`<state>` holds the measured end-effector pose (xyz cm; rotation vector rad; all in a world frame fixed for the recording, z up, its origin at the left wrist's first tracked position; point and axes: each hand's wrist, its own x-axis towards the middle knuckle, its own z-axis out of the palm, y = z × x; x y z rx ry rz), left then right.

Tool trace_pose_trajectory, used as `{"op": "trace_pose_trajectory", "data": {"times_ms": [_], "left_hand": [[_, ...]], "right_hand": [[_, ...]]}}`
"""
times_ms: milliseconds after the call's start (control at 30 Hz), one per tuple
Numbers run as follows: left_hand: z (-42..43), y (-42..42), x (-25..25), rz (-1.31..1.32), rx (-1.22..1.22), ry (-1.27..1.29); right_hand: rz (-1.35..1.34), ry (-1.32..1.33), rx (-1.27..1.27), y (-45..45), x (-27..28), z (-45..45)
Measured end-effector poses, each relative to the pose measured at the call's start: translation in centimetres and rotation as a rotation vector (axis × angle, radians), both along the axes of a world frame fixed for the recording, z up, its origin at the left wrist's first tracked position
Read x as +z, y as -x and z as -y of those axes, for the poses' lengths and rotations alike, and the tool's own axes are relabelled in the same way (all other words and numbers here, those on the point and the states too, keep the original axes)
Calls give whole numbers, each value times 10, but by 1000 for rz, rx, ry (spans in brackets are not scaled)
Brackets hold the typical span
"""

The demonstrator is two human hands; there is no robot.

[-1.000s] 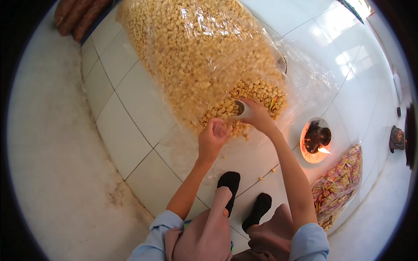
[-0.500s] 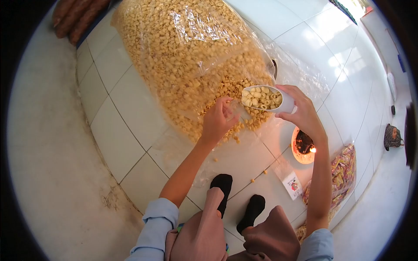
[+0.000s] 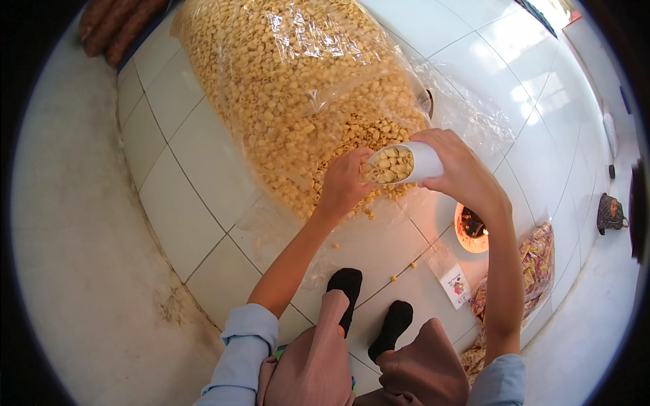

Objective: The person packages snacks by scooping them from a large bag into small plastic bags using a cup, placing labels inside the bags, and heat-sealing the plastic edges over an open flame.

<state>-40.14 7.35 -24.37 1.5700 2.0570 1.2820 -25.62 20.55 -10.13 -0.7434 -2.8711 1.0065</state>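
Note:
My right hand point(image 3: 460, 166) grips a white scoop point(image 3: 426, 162) filled with small ring-shaped, pale yellow snack pieces point(image 3: 395, 166). The scoop's mouth points left, toward my left hand point(image 3: 345, 181). My left hand's fingers are curled at that mouth, on what looks like a thin clear plastic bag; its edges are hard to make out. Both hands are over the open end of a large transparent sack point(image 3: 298, 88) of the same snacks, lying on the floor. Loose pieces point(image 3: 369, 135) show at the sack's opening.
Right of the sack, a bowl point(image 3: 472, 229) with dark contents and a small flame stands on the tiled floor. Nearby are a printed card point(image 3: 455, 287) in clear plastic and a bag of colourful packets point(image 3: 538, 260). A few snack pieces point(image 3: 393, 278) lie near my feet.
The scoop has moved left and slightly down, tilting toward my left hand. My left hand's fingers, spread before, have closed in at the scoop's mouth.

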Motion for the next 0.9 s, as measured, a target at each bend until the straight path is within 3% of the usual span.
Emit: {"op": "trace_pose_trajectory", "data": {"times_ms": [67, 267, 333, 567, 667, 733, 900], "left_hand": [[-1, -1, -2, 20, 0, -11], [-3, -2, -4, 102, 22, -92], [-6, -2, -8, 492, -39, -41], [-5, -2, -13, 711, -262, -203], [-4, 6, -14, 800, -251, -143], [-3, 9, -1, 1043, -243, 42], [-3, 6, 5, 968, -113, -39]], "right_hand": [[-57, -201, 62, 4, 8, 6], [-84, -372, 58, 13, 29, 20], [-82, -400, 72, 16, 35, 22], [-107, -372, 62, 16, 34, 21], [-114, -388, 77, 16, 36, 21], [-122, -395, 65, 17, 35, 21], [-167, -430, 51, 17, 41, 20]]}}
